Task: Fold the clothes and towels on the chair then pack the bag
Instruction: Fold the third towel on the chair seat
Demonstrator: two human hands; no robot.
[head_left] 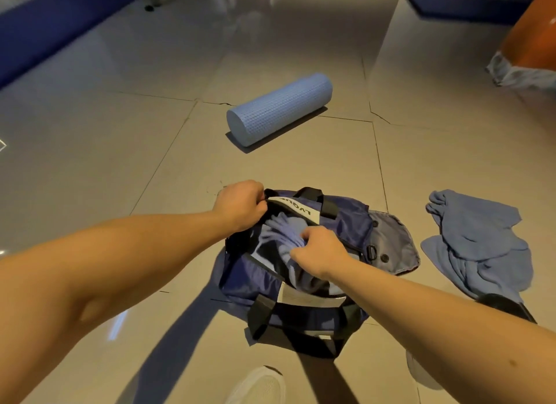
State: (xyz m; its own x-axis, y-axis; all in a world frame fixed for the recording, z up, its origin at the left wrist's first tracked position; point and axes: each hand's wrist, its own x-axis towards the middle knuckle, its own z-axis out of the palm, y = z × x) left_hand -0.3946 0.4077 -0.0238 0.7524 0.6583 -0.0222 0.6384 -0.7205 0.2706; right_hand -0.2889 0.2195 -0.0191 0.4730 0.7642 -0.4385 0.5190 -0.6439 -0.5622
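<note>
A navy duffel bag (346,220) with black straps lies open on the floor in front of me. My left hand (240,203) grips the far left rim of the bag's opening. My right hand (320,253) grips a light blue cloth (281,230) that sits inside the opening, its fingers curled into the fabric. A second light blue cloth (478,244) lies crumpled on the floor just right of the bag. The inside of the bag below the cloth is hidden.
A light blue foam roller (279,108) lies on the tiled floor beyond the bag. An orange object (532,39) stands at the far right. My white shoes (258,385) are at the bottom edge. A blue wall band (54,27) runs along the far left.
</note>
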